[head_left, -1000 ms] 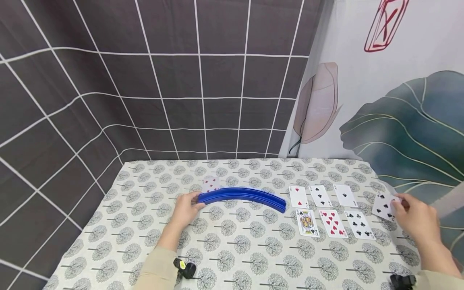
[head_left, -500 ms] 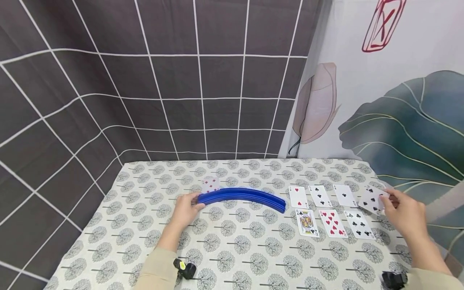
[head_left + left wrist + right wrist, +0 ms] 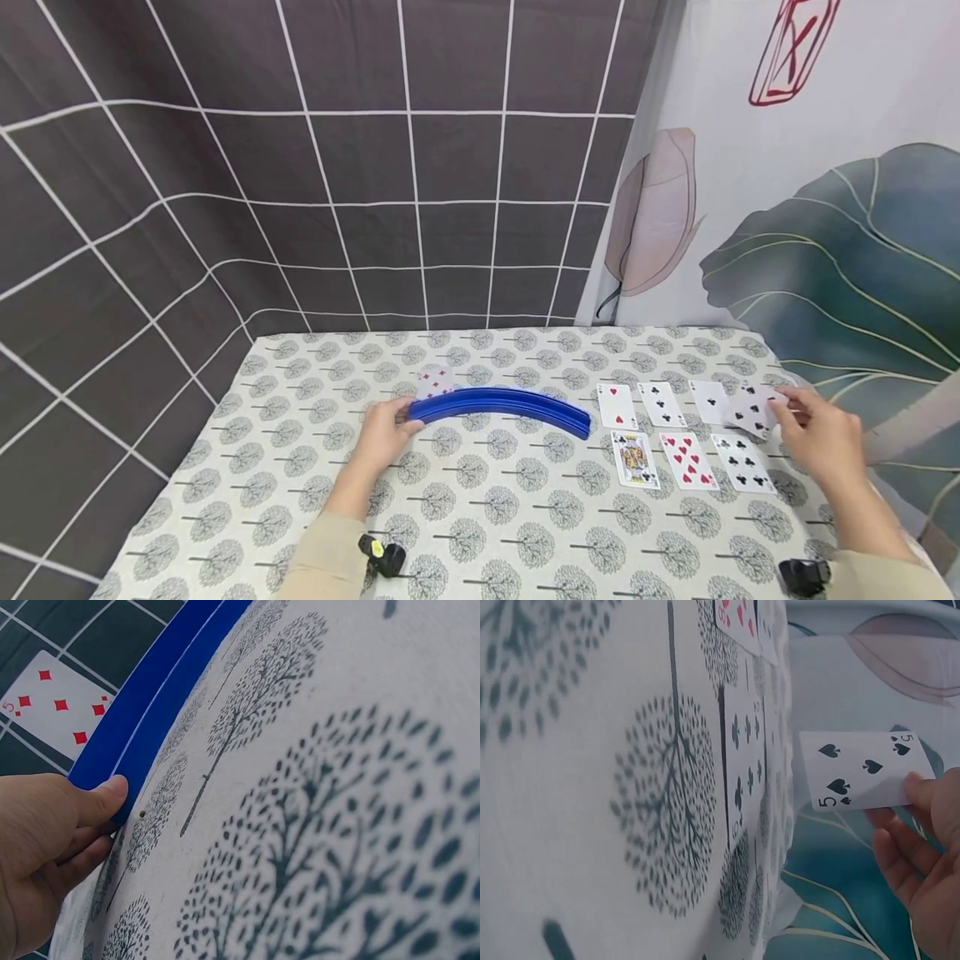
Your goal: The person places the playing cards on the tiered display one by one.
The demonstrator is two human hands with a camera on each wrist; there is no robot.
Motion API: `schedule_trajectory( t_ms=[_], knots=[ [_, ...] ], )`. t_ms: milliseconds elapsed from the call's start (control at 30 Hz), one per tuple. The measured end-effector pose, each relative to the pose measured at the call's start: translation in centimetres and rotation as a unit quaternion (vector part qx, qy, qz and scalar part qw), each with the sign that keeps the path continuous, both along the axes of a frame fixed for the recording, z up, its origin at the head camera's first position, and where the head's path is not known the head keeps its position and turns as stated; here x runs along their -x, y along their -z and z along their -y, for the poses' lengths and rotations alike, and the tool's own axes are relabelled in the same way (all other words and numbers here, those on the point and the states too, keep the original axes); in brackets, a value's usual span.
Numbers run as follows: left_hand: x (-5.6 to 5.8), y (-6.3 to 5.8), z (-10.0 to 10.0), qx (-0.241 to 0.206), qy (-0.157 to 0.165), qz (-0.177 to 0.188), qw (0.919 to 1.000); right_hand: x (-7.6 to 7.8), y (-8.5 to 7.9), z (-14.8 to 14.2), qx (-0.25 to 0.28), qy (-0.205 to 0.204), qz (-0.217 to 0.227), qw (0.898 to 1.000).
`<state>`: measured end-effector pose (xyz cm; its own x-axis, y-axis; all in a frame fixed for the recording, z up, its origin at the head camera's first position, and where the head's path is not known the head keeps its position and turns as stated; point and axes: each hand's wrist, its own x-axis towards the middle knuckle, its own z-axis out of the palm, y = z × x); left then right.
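Note:
My left hand (image 3: 386,433) pinches the left end of a curved blue card holder (image 3: 501,402) on the table, thumb on the near face. A five of diamonds (image 3: 58,703) stands upright at that end, its lower edge hidden by the holder. Between thumb and fingers my right hand (image 3: 821,439) holds a five of spades (image 3: 866,771) by one end, raised over the tablecloth. In the head view this card overlaps the right edge of a single-pip black card (image 3: 712,403) in the back row.
Face-up cards lie in two rows right of the holder: a heart card (image 3: 617,406) and a club card (image 3: 662,405) behind, a king (image 3: 636,459), red hearts card (image 3: 688,462) and six of clubs (image 3: 743,463) in front. Behind the tree-print tablecloth (image 3: 525,517) hangs a dark grid curtain (image 3: 457,233).
My right hand has moved left with the five of spades, from beyond the rows to the right end of the back row. The left hand and holder stay put.

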<state>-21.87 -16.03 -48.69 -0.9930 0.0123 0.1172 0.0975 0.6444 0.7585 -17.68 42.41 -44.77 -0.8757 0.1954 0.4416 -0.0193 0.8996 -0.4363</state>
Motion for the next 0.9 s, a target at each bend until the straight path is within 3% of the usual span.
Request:
schedule_trajectory(
  t_ms=[200,500,900],
  knots=[
    [0.0,-0.1,0.0,-0.003,0.001,0.000,1.0000,0.4,0.2,0.7,0.013,-0.012,0.003,1.000],
    [-0.1,0.0,0.0,-0.009,0.004,-0.005,0.9999,1.2,0.7,1.6,0.019,-0.045,-0.031,0.998],
    [-0.1,0.1,0.1,-0.006,0.005,-0.005,1.0000,1.8,0.3,3.9,0.032,-0.064,-0.025,0.997]
  ],
)
